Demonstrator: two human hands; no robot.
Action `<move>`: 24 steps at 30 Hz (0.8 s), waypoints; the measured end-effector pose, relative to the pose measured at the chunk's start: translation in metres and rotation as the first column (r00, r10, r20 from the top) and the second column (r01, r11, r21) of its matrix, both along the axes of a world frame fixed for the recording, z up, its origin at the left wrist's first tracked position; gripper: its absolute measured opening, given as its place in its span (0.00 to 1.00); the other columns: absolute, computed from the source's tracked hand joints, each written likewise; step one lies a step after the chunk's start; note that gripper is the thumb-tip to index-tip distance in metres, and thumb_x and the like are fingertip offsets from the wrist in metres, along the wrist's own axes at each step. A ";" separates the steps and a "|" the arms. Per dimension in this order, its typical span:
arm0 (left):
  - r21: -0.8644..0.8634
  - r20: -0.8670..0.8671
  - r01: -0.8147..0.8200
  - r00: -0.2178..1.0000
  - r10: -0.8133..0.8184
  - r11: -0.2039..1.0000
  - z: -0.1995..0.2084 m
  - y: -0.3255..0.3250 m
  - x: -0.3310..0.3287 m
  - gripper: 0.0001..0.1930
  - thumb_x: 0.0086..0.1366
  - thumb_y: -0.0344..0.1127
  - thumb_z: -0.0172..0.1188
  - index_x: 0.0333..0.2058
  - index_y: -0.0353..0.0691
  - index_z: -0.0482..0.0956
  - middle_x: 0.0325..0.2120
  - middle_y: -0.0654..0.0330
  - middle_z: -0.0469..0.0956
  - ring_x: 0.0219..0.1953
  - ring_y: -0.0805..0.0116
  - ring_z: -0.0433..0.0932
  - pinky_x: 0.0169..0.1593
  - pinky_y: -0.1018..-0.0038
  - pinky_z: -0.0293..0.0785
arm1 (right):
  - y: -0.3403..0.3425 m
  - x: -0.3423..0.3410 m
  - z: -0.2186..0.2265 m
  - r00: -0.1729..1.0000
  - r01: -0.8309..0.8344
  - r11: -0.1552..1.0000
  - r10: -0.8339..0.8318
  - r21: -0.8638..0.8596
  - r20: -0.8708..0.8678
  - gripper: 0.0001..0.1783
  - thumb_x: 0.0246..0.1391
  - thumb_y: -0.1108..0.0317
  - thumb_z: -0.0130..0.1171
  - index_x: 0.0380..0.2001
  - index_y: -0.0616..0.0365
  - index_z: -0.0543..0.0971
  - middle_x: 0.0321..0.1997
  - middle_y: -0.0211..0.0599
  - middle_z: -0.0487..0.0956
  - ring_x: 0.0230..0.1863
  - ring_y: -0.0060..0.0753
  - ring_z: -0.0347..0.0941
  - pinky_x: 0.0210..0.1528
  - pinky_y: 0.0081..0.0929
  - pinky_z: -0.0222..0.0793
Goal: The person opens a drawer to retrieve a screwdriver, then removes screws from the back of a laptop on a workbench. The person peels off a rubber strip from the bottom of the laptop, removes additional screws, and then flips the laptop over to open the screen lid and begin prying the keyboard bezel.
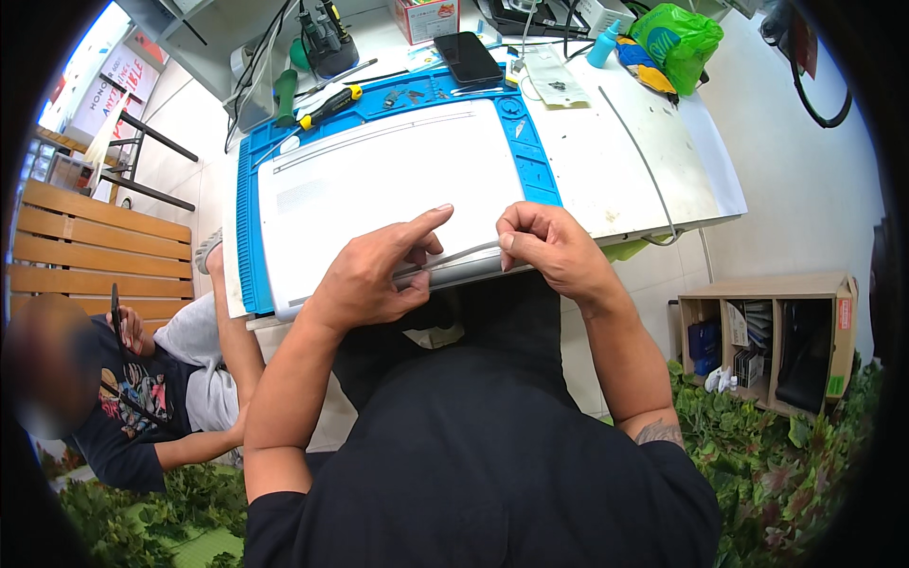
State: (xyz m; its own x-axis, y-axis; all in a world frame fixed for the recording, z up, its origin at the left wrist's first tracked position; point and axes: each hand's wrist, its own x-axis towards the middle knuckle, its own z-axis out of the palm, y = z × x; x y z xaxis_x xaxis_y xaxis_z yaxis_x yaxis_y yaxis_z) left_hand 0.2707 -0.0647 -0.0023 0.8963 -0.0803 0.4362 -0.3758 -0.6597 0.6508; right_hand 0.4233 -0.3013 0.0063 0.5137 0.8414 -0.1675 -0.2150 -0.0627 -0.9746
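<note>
A large flat white panel, which looks like the underside of a laptop, lies on a blue work mat. Along its near edge runs a thin grey strip, partly raised. The right end of that strip is pinched between thumb and fingers of my right hand. My left hand rests at the near edge, index finger stretched out and thumb apart, its curled fingers by the strip's left part. Those fingers hide where the strip meets the panel.
Past the panel lie a yellow-black screwdriver, small parts and a black phone. A grey cable crosses the white table on the right. Farther back are a blue bottle and a green bag. A seated person is at left.
</note>
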 end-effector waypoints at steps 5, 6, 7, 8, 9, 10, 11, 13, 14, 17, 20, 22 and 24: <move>0.001 0.011 0.008 1.000 -0.008 1.000 -0.001 0.001 0.000 0.45 0.51 0.16 0.68 0.72 0.41 0.73 0.39 0.57 0.88 0.33 0.66 0.85 0.43 0.70 0.85 | -0.002 0.005 -0.003 0.999 0.006 0.998 -0.003 0.070 -0.047 0.06 0.69 0.70 0.61 0.37 0.61 0.80 0.33 0.25 0.78 0.36 0.18 0.76 0.43 0.20 0.73; -0.001 0.012 0.010 1.000 -0.010 1.000 -0.002 0.001 -0.001 0.45 0.51 0.16 0.68 0.72 0.41 0.73 0.39 0.57 0.88 0.33 0.66 0.85 0.43 0.70 0.85 | -0.002 0.005 -0.003 0.998 0.007 0.997 -0.003 0.074 -0.060 0.06 0.69 0.70 0.61 0.38 0.61 0.81 0.33 0.25 0.78 0.36 0.18 0.76 0.43 0.21 0.73; -0.003 0.019 0.009 1.000 -0.009 1.000 -0.003 0.001 0.000 0.45 0.51 0.16 0.68 0.72 0.41 0.73 0.39 0.57 0.88 0.33 0.66 0.85 0.43 0.70 0.85 | -0.002 0.006 -0.004 0.997 0.009 0.997 -0.003 0.077 -0.073 0.06 0.69 0.69 0.62 0.38 0.62 0.81 0.33 0.25 0.78 0.36 0.18 0.76 0.43 0.21 0.72; -0.005 0.027 0.009 1.000 -0.009 1.000 -0.005 0.001 0.000 0.45 0.51 0.16 0.68 0.72 0.41 0.73 0.39 0.57 0.88 0.33 0.66 0.85 0.43 0.70 0.85 | -0.002 0.006 -0.004 0.996 0.011 0.997 -0.004 0.080 -0.086 0.06 0.69 0.69 0.62 0.38 0.62 0.81 0.34 0.26 0.78 0.36 0.18 0.76 0.44 0.21 0.72; -0.007 0.035 0.009 0.999 -0.009 1.000 -0.005 0.001 0.000 0.45 0.51 0.16 0.68 0.72 0.41 0.73 0.39 0.57 0.88 0.33 0.66 0.85 0.43 0.70 0.85 | -0.002 0.007 -0.003 0.997 0.016 0.998 -0.011 0.059 -0.070 0.06 0.69 0.69 0.62 0.38 0.61 0.81 0.33 0.25 0.78 0.35 0.18 0.76 0.42 0.20 0.72; -0.011 0.025 0.001 1.000 0.000 1.000 -0.005 0.000 -0.001 0.46 0.51 0.16 0.68 0.72 0.43 0.73 0.39 0.58 0.88 0.33 0.66 0.85 0.43 0.69 0.86 | -0.002 0.008 -0.003 0.998 0.019 0.999 -0.017 0.039 -0.055 0.06 0.69 0.69 0.62 0.38 0.61 0.80 0.32 0.25 0.78 0.34 0.17 0.75 0.41 0.20 0.71; -0.014 0.015 -0.008 1.000 0.008 1.000 -0.004 0.000 -0.002 0.46 0.50 0.15 0.68 0.72 0.45 0.73 0.39 0.58 0.87 0.34 0.65 0.85 0.43 0.69 0.86 | -0.003 0.009 -0.003 0.999 0.022 1.000 -0.021 0.019 -0.040 0.06 0.69 0.69 0.62 0.38 0.61 0.80 0.32 0.25 0.77 0.33 0.17 0.74 0.40 0.19 0.71; -0.024 0.015 -0.002 1.000 0.003 1.000 -0.003 -0.001 -0.003 0.47 0.50 0.15 0.67 0.73 0.47 0.73 0.39 0.59 0.87 0.34 0.65 0.85 0.42 0.68 0.86 | -0.004 0.010 0.000 1.000 0.009 1.000 -0.009 -0.030 -0.010 0.07 0.69 0.69 0.62 0.38 0.61 0.80 0.30 0.23 0.76 0.30 0.15 0.71 0.36 0.18 0.68; -0.030 0.026 0.012 1.000 -0.011 0.999 -0.003 -0.001 -0.003 0.48 0.50 0.15 0.67 0.73 0.47 0.72 0.39 0.59 0.87 0.34 0.65 0.85 0.42 0.69 0.86 | -0.004 0.011 0.001 1.000 0.003 0.999 -0.003 -0.054 0.005 0.07 0.70 0.69 0.62 0.37 0.61 0.80 0.29 0.22 0.75 0.29 0.14 0.70 0.33 0.18 0.66; -0.064 -0.060 0.038 0.997 -0.042 0.997 0.001 0.001 -0.002 0.47 0.51 0.16 0.67 0.73 0.43 0.71 0.40 0.58 0.87 0.34 0.69 0.84 0.44 0.71 0.84 | -0.008 0.013 0.002 0.999 -0.005 0.993 0.009 -0.119 0.040 0.08 0.70 0.68 0.63 0.36 0.60 0.80 0.27 0.19 0.72 0.27 0.11 0.64 0.29 0.17 0.60; -0.196 -0.228 0.065 0.968 -0.110 0.979 0.008 0.006 0.001 0.47 0.53 0.17 0.66 0.75 0.41 0.69 0.41 0.58 0.87 0.35 0.73 0.82 0.46 0.74 0.82 | -0.010 0.012 0.004 0.987 0.034 0.983 -0.005 -0.181 0.159 0.08 0.68 0.68 0.63 0.35 0.60 0.80 0.27 0.18 0.71 0.28 0.10 0.62 0.28 0.18 0.58; -0.355 -0.351 0.043 0.920 -0.175 0.934 0.014 0.011 0.004 0.47 0.55 0.17 0.65 0.76 0.40 0.67 0.41 0.57 0.86 0.36 0.74 0.81 0.46 0.76 0.81 | -0.009 0.012 0.001 0.976 0.056 0.978 -0.012 -0.201 0.218 0.08 0.67 0.68 0.63 0.34 0.60 0.80 0.27 0.17 0.71 0.28 0.10 0.61 0.28 0.18 0.57; -0.536 -0.465 -0.040 0.848 -0.255 0.843 0.019 0.019 0.010 0.47 0.56 0.18 0.64 0.77 0.40 0.65 0.42 0.57 0.86 0.36 0.75 0.81 0.45 0.77 0.79 | -0.007 0.012 -0.001 0.967 0.069 0.975 -0.014 -0.209 0.254 0.08 0.66 0.68 0.63 0.34 0.60 0.79 0.27 0.17 0.70 0.28 0.10 0.61 0.28 0.18 0.57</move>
State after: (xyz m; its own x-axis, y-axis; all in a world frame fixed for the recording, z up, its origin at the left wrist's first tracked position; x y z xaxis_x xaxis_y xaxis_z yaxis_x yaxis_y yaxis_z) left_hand 0.2810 -0.0460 0.0168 0.9937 -0.0905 -0.0660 0.0517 -0.1526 0.9869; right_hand 0.4355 -0.3086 0.0054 0.5959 0.7768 -0.2037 0.0261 -0.2722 -0.9619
